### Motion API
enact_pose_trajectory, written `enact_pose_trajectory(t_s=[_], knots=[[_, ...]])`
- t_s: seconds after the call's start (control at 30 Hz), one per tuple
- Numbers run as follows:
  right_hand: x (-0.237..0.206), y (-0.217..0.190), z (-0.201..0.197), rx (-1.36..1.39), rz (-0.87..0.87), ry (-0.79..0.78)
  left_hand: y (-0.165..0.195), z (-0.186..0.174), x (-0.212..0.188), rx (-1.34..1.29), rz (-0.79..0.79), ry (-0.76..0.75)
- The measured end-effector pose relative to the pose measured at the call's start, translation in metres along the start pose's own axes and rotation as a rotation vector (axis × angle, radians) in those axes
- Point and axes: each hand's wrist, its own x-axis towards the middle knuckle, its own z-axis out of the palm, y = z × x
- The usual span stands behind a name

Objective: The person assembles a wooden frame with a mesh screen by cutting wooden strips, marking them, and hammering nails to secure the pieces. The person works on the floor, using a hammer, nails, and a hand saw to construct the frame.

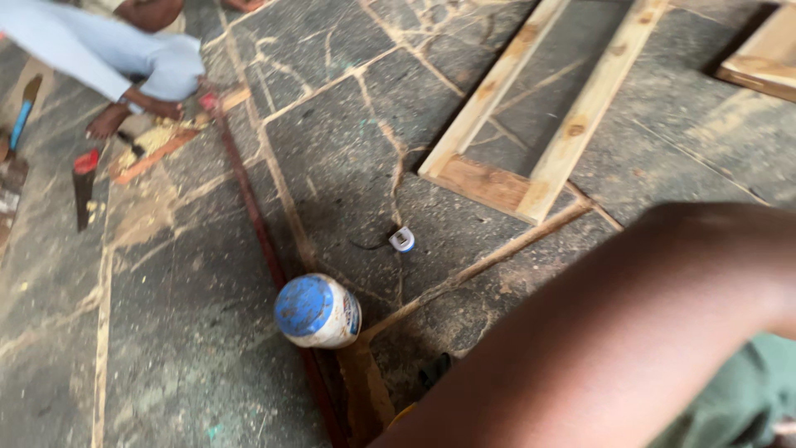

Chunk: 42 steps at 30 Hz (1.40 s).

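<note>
- On the stone floor (199, 348), near its lower edge, a white jar with a blue lid (317, 310) lies beside a dark strip.
- Bare forearm (613, 340) crosses above; both hands are out of sight.
- Reaching step, likely; next calls for grasping the jar.
- Pale wooden frame (531, 108) lies well apart.

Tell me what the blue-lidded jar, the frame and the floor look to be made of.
Jar: probably plastic, white body with a scuffed, dusty blue lid, lying on its side.
Frame: bare, unpainted wood; pale boards with grain and dark knots.
Floor: seemingly dark stone or concrete slabs, rough, with pale irregular joints and sawdust.
</note>
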Motion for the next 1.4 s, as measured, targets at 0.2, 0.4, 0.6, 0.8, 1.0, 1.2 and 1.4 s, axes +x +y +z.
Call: enact_pose_trajectory(t_s=[0.2,0.4,0.6,0.8,1.0,1.2,1.4], knots=[[0.013,-0.006,0.010,0.009,-0.035,-0.005,0.055,0.000,0.041,-0.015,0.126,0.005],[0.024,-0.011,0.019,0.017,-0.058,-0.015,0.108,0.007,0.070,-0.072,0.282,0.003],[0.033,-0.015,0.025,0.032,-0.077,-0.028,0.055,0.003,0.050,-0.033,0.120,-0.041],[0.043,-0.018,0.032,0.028,-0.088,-0.045,0.026,0.000,0.048,-0.022,0.053,-0.044],[0.044,-0.023,0.040,0.026,-0.092,-0.056,0.017,-0.003,0.051,-0.035,0.047,-0.041],[0.044,-0.019,0.035,0.021,-0.085,-0.056,0.013,-0.003,0.056,-0.033,0.058,-0.052],[0.038,-0.017,0.032,0.012,-0.085,-0.063,0.007,0.006,0.065,-0.036,0.075,-0.047]])
